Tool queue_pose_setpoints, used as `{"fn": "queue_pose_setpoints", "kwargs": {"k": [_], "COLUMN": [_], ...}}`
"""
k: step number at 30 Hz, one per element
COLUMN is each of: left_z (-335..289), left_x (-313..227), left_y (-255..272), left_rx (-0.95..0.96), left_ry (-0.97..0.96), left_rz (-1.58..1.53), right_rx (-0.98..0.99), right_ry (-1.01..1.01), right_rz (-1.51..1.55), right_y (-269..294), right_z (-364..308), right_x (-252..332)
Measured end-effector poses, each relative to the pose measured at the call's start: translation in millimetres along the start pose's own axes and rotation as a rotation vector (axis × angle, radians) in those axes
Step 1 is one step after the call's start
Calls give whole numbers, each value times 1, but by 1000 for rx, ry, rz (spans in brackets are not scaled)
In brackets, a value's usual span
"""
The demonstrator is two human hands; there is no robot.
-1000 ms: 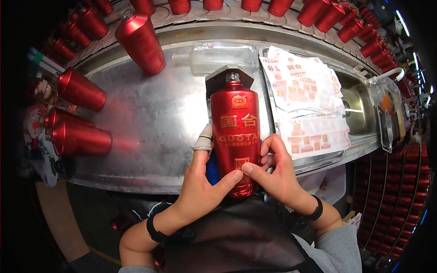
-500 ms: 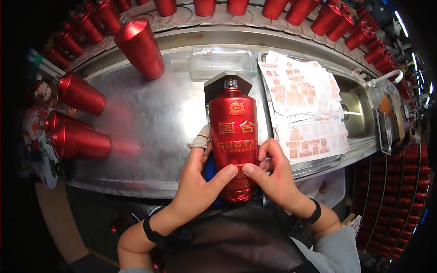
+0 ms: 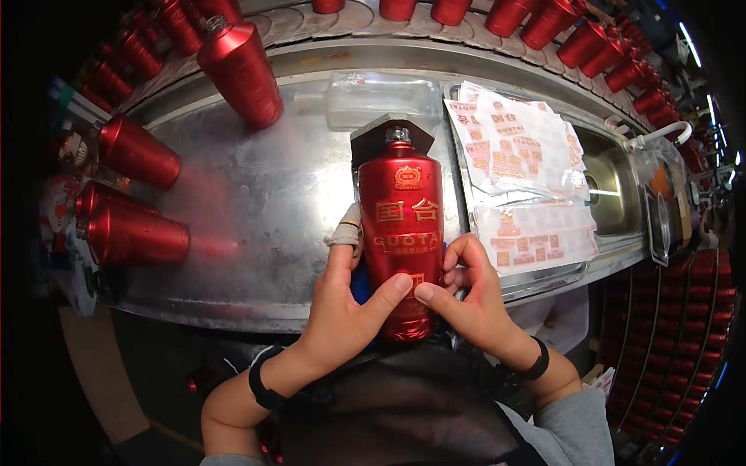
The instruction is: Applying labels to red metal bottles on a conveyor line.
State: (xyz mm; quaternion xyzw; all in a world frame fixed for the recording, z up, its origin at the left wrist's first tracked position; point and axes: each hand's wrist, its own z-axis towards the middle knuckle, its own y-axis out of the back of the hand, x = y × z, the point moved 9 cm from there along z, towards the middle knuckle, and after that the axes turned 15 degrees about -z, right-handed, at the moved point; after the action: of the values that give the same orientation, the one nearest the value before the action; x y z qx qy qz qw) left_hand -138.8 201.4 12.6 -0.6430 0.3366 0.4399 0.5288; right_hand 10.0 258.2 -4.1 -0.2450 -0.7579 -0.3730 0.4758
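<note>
A glossy red bottle [image 3: 401,190] with gold lettering and a bare clear neck lies before me, neck pointing away. Its upper end rests against a dark angular holder [image 3: 369,146]. My left hand [image 3: 346,311] grips the bottle's left side, its thumb pressed on the front near the base. A whitish cot with a yellow band covers a fingertip of this hand. On the other side, my right hand [image 3: 474,307] has its thumb on the lower front, close to the left thumb, and its fingers curled at the bottle's edge. Both thumbs touch a small label-like patch.
Printed white transfer sheets [image 3: 521,147] lie in a tray at right, before a sink [image 3: 610,186]. A clear empty bottle [image 3: 381,101] lies behind the holder. Red bottles stand at left [image 3: 138,151] and far left [image 3: 241,74]. A conveyor [image 3: 357,27] carrying red bottles curves along the back.
My left thumb has slid slightly up and right on the bottle's front. Bottles on the rear conveyor have shifted to the right. Both hands keep their hold.
</note>
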Motion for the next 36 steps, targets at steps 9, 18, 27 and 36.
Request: {"fn": "queue_pose_setpoints", "kwargs": {"k": [9, 18, 27, 36], "left_z": [-11, -16, -22, -24], "left_x": [-4, 6, 7, 8], "left_y": [0, 13, 14, 14], "left_rx": [41, 46, 102, 113], "left_ry": [-62, 17, -15, 18], "left_rz": [165, 55, 124, 96], "right_rx": [34, 70, 67, 84], "right_ry": [-4, -28, 30, 18], "right_rz": [102, 172, 69, 73], "right_y": [0, 3, 3, 4], "right_z": [-2, -7, -12, -11], "right_x": [0, -6, -6, -7]}}
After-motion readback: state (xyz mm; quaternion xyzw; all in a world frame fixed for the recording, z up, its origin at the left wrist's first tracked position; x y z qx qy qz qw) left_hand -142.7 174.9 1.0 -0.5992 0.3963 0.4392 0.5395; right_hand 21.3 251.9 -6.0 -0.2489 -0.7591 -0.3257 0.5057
